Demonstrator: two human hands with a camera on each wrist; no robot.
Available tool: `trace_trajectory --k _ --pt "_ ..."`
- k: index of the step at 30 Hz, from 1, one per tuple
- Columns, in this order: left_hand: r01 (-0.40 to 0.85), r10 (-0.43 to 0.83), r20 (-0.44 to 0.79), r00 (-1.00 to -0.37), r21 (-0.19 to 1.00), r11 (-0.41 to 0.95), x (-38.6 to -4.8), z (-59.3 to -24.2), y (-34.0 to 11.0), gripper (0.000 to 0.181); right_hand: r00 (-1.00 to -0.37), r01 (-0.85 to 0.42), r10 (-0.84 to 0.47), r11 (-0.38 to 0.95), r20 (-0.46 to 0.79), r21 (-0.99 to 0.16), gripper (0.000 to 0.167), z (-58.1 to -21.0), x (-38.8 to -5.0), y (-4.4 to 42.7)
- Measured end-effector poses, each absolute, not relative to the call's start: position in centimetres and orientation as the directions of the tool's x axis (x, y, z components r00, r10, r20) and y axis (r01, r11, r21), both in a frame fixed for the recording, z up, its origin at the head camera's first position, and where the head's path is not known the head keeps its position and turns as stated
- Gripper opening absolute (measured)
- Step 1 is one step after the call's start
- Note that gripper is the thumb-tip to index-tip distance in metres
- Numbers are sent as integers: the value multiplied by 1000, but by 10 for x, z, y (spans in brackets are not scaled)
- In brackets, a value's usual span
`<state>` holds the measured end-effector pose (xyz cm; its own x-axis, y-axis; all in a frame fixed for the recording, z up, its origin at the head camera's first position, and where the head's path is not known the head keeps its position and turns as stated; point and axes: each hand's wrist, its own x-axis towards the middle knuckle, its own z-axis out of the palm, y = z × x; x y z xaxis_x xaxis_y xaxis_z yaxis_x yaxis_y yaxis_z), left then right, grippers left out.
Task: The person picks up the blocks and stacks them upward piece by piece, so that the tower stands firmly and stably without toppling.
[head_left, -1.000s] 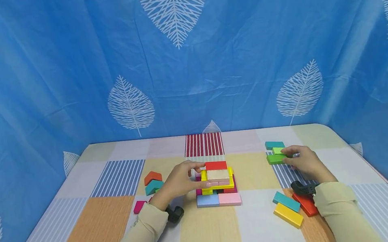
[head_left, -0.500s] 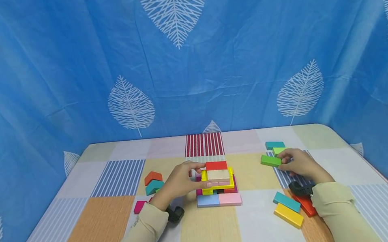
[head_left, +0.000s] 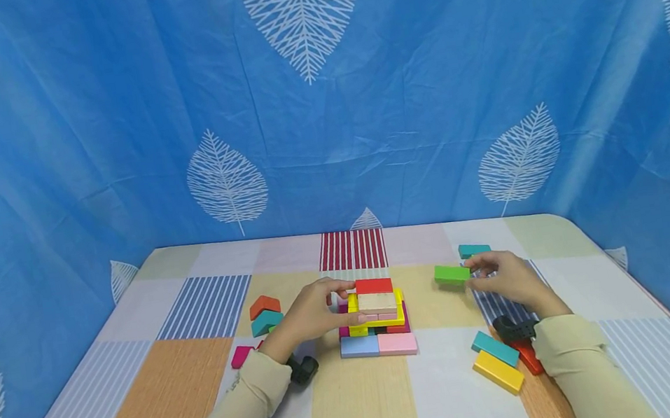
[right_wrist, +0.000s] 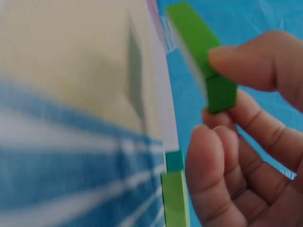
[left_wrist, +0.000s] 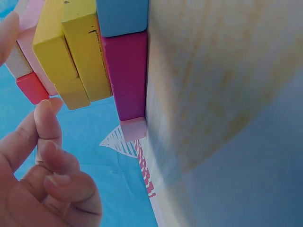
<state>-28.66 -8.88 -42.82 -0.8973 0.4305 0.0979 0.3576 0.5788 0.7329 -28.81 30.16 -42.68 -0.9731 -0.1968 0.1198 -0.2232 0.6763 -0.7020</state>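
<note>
A layered stack of wooden blocks point(head_left: 378, 320) stands mid-table, with a red block point(head_left: 373, 286) on top and a beige block point(head_left: 376, 303) in front of it. My left hand point(head_left: 313, 311) is at the stack's left side, thumb near its front and index finger near its back. In the left wrist view the index fingertip lies close to the red block; firm contact cannot be told. My right hand point(head_left: 512, 281) pinches a green block point(head_left: 452, 274) by one end between thumb and fingers, raised above the cloth in the right wrist view.
Beyond my right hand lie a teal block point(head_left: 474, 249) and a light green block point(right_wrist: 175, 198). Nearer are teal point(head_left: 495, 348), yellow point(head_left: 498, 372) and red point(head_left: 529, 356) blocks. Left of the stack are orange point(head_left: 264, 306), teal point(head_left: 266, 322) and magenta point(head_left: 241, 356) pieces.
My right hand has lifted the green block away from beside the light green one and carried it left toward the stack. The left hand has stayed in place.
</note>
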Motion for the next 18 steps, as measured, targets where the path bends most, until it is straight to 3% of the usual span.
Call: trace_trajectory --k 7,18 --pt "362 434 97 -896 727 583 -286 -427 -89 67 -959 -266 -228 513 169 -816 34 -423 -291 283" --pt "360 430 100 -897 729 583 -286 -428 -89 72 -944 -312 -233 395 234 -864 30 -415 -286 246"
